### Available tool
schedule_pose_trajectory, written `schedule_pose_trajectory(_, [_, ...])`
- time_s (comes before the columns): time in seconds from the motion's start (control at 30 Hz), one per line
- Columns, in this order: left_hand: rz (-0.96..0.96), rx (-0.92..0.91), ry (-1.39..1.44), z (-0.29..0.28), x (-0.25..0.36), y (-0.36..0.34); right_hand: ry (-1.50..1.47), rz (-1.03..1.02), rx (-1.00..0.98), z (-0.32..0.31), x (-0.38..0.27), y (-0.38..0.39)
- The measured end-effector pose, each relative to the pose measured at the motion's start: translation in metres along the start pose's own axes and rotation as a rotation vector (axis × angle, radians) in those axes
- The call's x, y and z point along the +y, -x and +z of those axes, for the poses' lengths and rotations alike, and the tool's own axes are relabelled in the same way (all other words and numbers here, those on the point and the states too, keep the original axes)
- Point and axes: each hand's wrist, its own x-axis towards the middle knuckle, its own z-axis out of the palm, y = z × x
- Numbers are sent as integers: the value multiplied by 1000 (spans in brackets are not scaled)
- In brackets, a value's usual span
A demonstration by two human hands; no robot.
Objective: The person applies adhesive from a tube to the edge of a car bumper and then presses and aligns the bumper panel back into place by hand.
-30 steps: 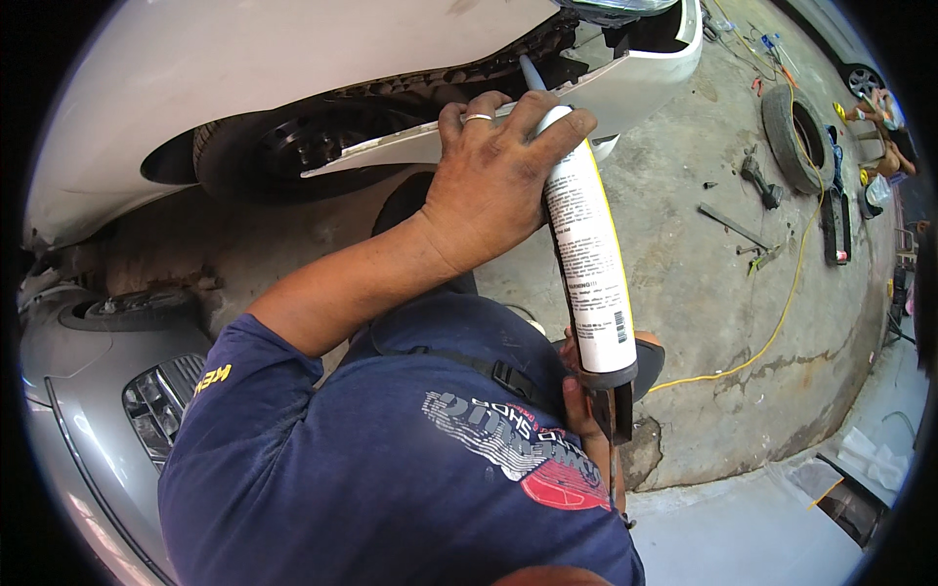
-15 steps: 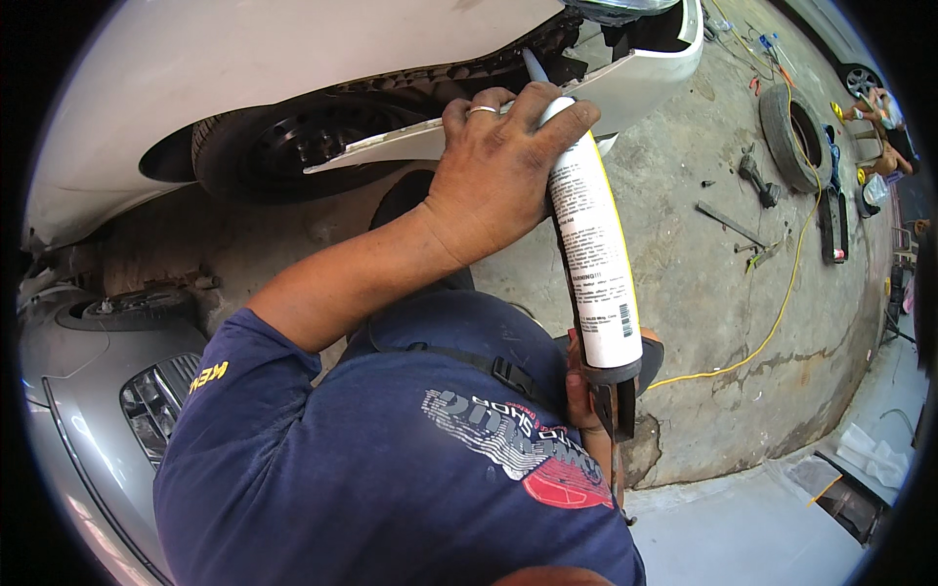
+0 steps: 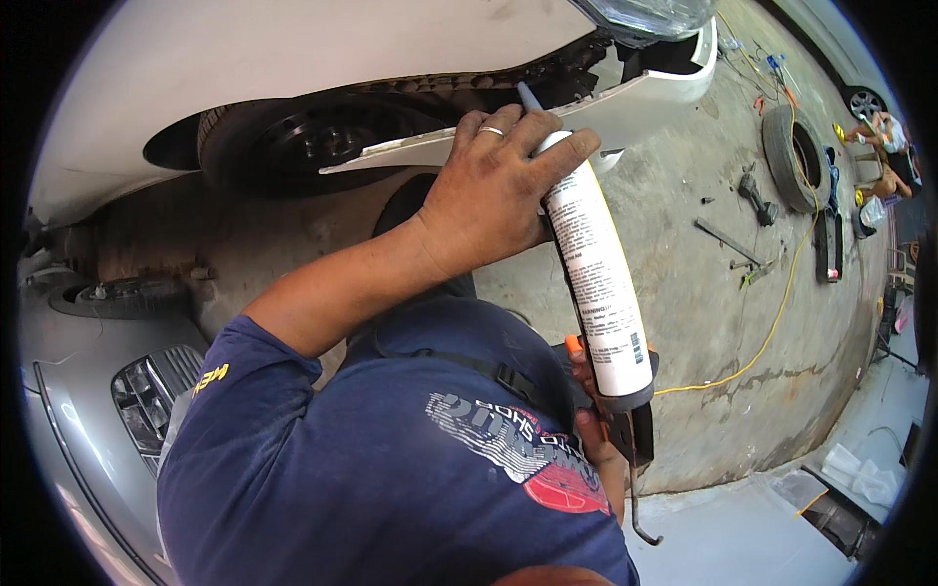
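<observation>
My left hand [image 3: 484, 200], a ring on one finger, is closed round the front end of a white sealant cartridge [image 3: 604, 293]. The cartridge lies in a black caulking gun [image 3: 640, 430], whose hooked rod sticks out at the rear. Its grey-blue nozzle [image 3: 528, 96] points away from me, over the loose edge of a white bumper [image 3: 576, 119]. My right hand [image 3: 592, 420] grips the gun's handle under the rear end, beside an orange part. Most of that hand is hidden by the cartridge and my shirt. Whether the nozzle tip touches anything I cannot tell.
The white car body [image 3: 293, 49] and its wheel [image 3: 313, 142] stand ahead to the left. A grey car [image 3: 88, 361] is at left. On the concrete floor lie a tyre [image 3: 787, 146], several tools and a yellow cable [image 3: 782, 337]. Another person [image 3: 884, 146] sits far right.
The nozzle and my left hand have come slightly back toward me. The gun's rear end has shifted a little right and nearer, and more of its hooked rod shows.
</observation>
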Motion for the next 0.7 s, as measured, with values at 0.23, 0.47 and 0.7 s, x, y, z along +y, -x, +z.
schedule_pose_trajectory(0.23, [-204, -72, -44, -35, -19, 19, 81, 111, -37, -9, -13, 5])
schedule_pose_trajectory(0.47, [-186, -90, -196, -65, -32, 57, 278, -92, -140, 5, -53, -55])
schedule_pose_trajectory(0.7, [-262, -98, -94, -67, -31, 63, 347, -345, -221, 23, -42, -89])
